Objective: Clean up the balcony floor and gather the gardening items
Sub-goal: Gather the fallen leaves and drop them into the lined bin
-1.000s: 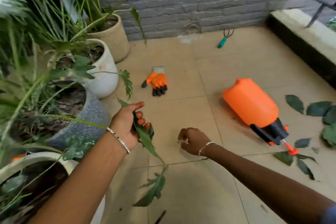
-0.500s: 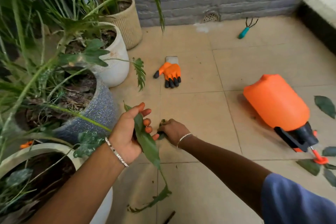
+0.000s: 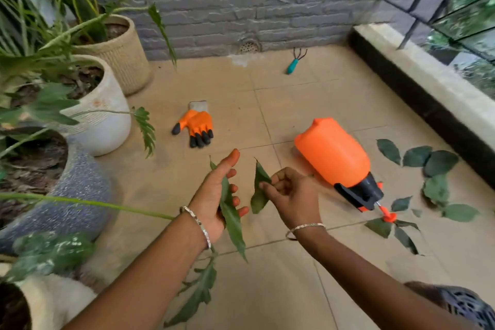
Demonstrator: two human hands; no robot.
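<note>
Leaves are sitting in both hands. On the right hand (image 3: 292,195), the thumb and fingertips (image 3: 270,190) are pinching the edge of a small leaf (image 3: 259,193), holding it upright with its tip pointing to 12 o'clock. The remaining fingers are curling loosely toward the palm, and the forearm is running back toward 5 o'clock.

On the left hand (image 3: 211,201), the fingers (image 3: 235,199) are curling around a long leaf (image 3: 231,220) lying along the palm, while the topmost digit is sticking out straight toward 1 o'clock. That leaf's tail is trailing past the wrist toward 6 o'clock, and the forearm is stretching back toward 7 o'clock.

Both hands are hovering near each other above the tiled floor (image 3: 267,289), not touching. From them, an orange glove (image 3: 197,123) is lying at 11 o'clock. An orange sprayer (image 3: 334,155) is lying on its side at 2 o'clock. A teal-handled hand rake (image 3: 294,61) is resting far off at 1 o'clock by the wall, and loose leaves (image 3: 439,163) are lying scattered at 3 o'clock.
</note>
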